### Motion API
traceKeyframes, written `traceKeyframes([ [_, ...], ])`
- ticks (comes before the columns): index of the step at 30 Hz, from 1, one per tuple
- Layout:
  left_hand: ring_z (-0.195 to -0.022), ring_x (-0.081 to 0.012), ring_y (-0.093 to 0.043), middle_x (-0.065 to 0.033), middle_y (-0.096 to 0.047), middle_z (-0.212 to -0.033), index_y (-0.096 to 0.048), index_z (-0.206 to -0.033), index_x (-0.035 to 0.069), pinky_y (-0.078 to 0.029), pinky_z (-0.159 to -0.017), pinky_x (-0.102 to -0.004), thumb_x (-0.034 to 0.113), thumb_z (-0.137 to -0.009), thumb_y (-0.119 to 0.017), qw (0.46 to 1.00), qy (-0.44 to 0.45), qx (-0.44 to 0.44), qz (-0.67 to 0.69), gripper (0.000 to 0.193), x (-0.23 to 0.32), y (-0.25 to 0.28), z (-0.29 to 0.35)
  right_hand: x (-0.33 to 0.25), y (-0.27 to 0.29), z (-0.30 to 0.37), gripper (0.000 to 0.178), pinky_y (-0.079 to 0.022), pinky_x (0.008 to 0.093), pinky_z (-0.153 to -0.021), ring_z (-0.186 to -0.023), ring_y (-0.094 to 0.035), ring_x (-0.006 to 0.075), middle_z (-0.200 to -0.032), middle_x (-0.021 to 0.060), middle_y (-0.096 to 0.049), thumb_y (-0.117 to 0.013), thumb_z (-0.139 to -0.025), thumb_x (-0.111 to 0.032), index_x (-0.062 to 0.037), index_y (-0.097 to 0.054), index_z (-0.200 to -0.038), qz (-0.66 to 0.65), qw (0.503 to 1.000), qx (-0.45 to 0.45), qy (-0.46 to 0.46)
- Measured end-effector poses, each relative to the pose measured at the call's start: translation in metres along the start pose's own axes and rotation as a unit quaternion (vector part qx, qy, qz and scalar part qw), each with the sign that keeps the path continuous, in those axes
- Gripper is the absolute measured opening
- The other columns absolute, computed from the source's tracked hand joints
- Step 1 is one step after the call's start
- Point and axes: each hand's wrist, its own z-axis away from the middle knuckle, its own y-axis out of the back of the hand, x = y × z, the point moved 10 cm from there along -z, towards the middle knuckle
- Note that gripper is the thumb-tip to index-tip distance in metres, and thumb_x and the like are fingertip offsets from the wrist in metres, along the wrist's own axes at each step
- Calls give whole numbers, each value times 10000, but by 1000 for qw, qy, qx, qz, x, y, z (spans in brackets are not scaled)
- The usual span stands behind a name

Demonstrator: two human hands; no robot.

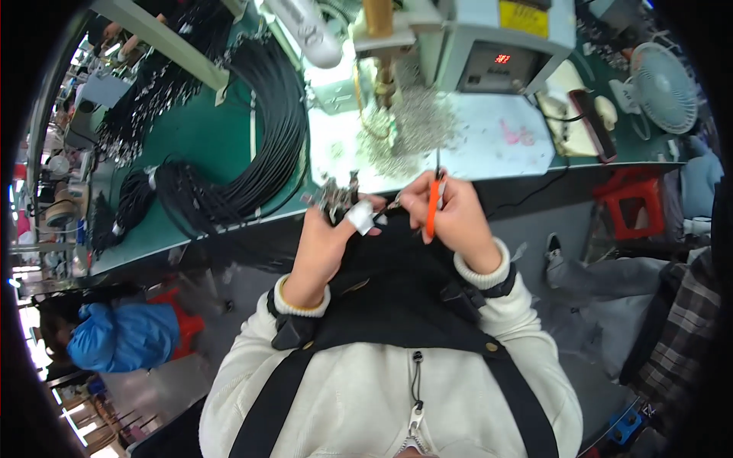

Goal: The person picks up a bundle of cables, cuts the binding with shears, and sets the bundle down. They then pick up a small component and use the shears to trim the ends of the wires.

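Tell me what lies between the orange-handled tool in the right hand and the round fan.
In the head view, between the orange-handled tool and the fan lie the white board with pink marks, then a dark phone-like device.

Head-worn fisheye; near, steeply downward

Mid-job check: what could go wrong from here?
The right hand holds an orange-handled tool near the left hand; a slip might nick it. The cluster of small parts in the left hand could spill. Loose metal bits lie scattered on the white board; a bump might sweep some off.
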Motion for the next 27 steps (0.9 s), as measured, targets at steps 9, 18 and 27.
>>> traceKeyframes([
  [9, -652, -116, -540, -43, -581, -767, -539, -916, -12, -427, -574, -235, 23, -760, -546, 988, 78, -129, -12, 160, -37, -23, 19, -5, -18, 6, 168, -383, 183, -454, -501, -497, 47, -614, 33, -574, -596, -785, -101, 29, -589, -891, 86, 992, -53, 81],
  [18, -654, -130, -549, -64, -568, -752, -505, -970, -22, -436, -568, -235, 6, -762, -526, 992, -4, -118, -41, 211, -35, -16, 14, -13, -10, 12, 189, -389, 261, -394, -424, -512, 139, -530, 52, -538, -624, -748, -185, -6, -572, -783, 214, 962, 103, 139],
  [27, -680, -129, -541, -67, -555, -833, -470, -1033, -11, -431, -593, -238, -16, -746, -519, 996, -4, -40, 81, 291, -36, 1, 8, -54, -45, 49, 371, -478, 301, -536, -649, -602, 236, -816, 82, -616, -641, -684, -210, -63, -559, -1014, 478, 776, 176, 373],
])
